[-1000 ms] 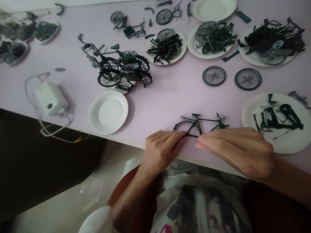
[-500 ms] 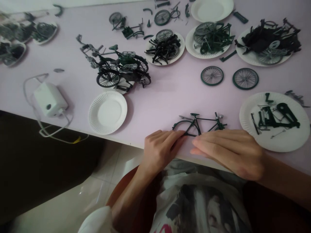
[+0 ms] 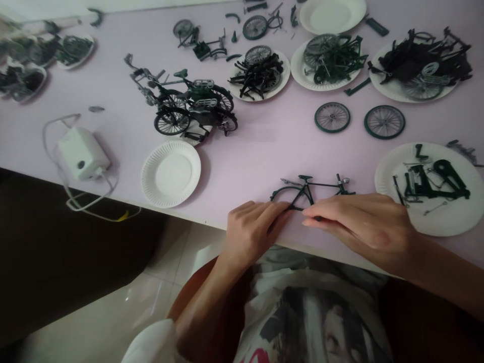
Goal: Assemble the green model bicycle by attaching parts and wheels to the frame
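A small dark green model bicycle frame point(image 3: 307, 187), with seat and handlebar but no wheels, is at the table's front edge. My left hand point(image 3: 254, 224) pinches its lower rear part between thumb and fingers. On the other side, my right hand point(image 3: 363, 224) is closed with thumb and fingertips at the bottom of the frame; a small dark bit shows between them, too hidden to name. Two loose spoked wheels, a left one point(image 3: 333, 117) and a right one point(image 3: 384, 122), lie beyond the frame. A paper plate point(image 3: 389, 161) of small green parts stands by my right hand.
A bare paper plate point(image 3: 171, 174) lies to the left, near assembled model bicycles point(image 3: 196, 103). Farther left is a white box with a cable point(image 3: 83, 154). Plates heaped with bicycle parts point(image 3: 260, 75) and loose pieces cover the back. The table's front edge point(image 3: 212, 224) runs close to my body.
My right hand has turned slightly, its thumb and fingertips now closer to the bottom of the frame. My left hand keeps its pinch. The whole view has shifted a little.
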Action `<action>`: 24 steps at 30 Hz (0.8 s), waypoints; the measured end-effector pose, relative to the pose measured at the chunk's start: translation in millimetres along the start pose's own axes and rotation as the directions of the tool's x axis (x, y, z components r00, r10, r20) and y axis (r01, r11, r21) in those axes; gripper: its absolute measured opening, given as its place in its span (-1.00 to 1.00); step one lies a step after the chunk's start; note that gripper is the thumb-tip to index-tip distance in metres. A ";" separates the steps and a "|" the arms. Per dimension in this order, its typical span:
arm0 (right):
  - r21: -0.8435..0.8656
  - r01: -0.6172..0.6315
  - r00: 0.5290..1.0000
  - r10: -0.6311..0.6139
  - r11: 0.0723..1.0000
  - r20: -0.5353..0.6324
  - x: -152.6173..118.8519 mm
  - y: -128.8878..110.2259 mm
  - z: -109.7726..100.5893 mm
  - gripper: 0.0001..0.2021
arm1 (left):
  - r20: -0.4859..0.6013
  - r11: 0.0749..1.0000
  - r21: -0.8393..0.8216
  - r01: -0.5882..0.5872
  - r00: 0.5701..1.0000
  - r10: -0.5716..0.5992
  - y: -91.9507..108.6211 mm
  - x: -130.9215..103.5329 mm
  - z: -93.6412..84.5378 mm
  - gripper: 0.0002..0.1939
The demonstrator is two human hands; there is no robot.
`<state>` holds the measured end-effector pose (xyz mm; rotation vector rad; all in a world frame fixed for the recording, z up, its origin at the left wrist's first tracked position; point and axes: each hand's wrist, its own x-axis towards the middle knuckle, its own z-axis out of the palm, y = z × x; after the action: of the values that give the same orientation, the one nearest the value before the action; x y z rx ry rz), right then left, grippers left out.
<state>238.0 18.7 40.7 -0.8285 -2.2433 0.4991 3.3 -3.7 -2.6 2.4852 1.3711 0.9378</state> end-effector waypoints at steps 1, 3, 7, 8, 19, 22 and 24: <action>-0.002 0.008 1.000 -0.008 1.000 -0.009 0.0 0.3 0.6 -0.96 | 0.001 1.000 -0.004 -0.001 1.000 0.001 -0.2 -0.2 0.2 -0.93; -0.005 0.047 0.998 -0.047 0.999 -0.028 -0.4 0.3 0.8 -0.94 | -0.002 1.000 -0.009 -0.004 1.000 0.004 -0.3 -0.2 0.3 -0.93; -0.083 0.171 0.985 -0.171 0.982 0.014 0.2 -0.9 -1.5 -0.69 | -0.002 1.000 -0.010 -0.016 1.000 0.016 0.0 1.2 -0.4 -0.97; -0.092 0.199 0.980 -0.197 0.976 0.037 0.8 -1.1 -2.2 -0.63 | 0.000 1.000 -0.012 -0.019 1.000 0.019 0.1 1.6 -0.8 -0.95; 0.094 0.026 1.000 -0.026 0.995 0.004 -2.2 -2.4 -2.5 -0.87 | -0.011 1.000 -0.006 -0.003 1.000 0.003 0.1 0.2 -0.1 -0.92; 0.093 0.028 1.000 -0.027 0.995 -0.012 -2.0 0.2 2.2 -0.94 | -0.014 1.000 -0.006 -0.007 1.000 0.007 -0.9 -0.9 1.0 -0.89; 0.110 0.051 0.999 -0.049 0.993 -0.025 -0.5 2.1 0.2 -0.95 | -0.017 1.000 -0.005 -0.015 1.000 0.015 -1.3 -0.8 1.3 -0.89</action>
<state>239.1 19.8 39.1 -0.7160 -2.1893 0.5825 2.9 -3.4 -4.5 2.4933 1.3550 0.9668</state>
